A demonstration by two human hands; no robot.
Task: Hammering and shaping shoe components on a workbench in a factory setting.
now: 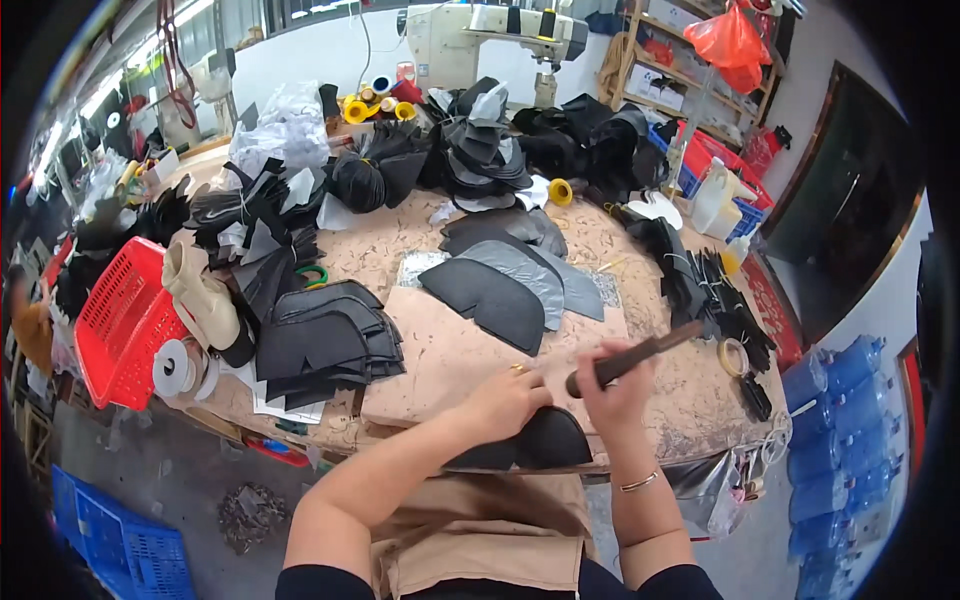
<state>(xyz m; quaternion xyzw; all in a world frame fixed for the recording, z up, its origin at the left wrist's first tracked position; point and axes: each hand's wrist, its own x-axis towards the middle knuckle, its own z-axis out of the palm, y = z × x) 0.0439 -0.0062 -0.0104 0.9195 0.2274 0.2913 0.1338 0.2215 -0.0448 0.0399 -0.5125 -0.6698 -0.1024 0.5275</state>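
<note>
Close to the table's front edge, my left hand (pixel 508 402) has its fingers bent and pressed together on a black curved shoe-upper piece (pixel 553 440). My fingers cover part of that piece. My right hand (pixel 615 392) is closed round a long dark brown bar-shaped tool (pixel 655 346), raised above the table, with one rounded end pointing left and the other slanting to the far right. Its exact kind cannot be made out. Beyond both hands, another black upper piece (pixel 485 300) lies over grey ones on the board.
Layered black pieces (pixel 325 335) stand left of the board. A beige boot form (pixel 200 290), a red basket (pixel 125 320) and a white spool (pixel 178 367) sit farther left. Tape (pixel 733 357) lies at right. Black bundles line the back, before a sewing machine (pixel 440 45).
</note>
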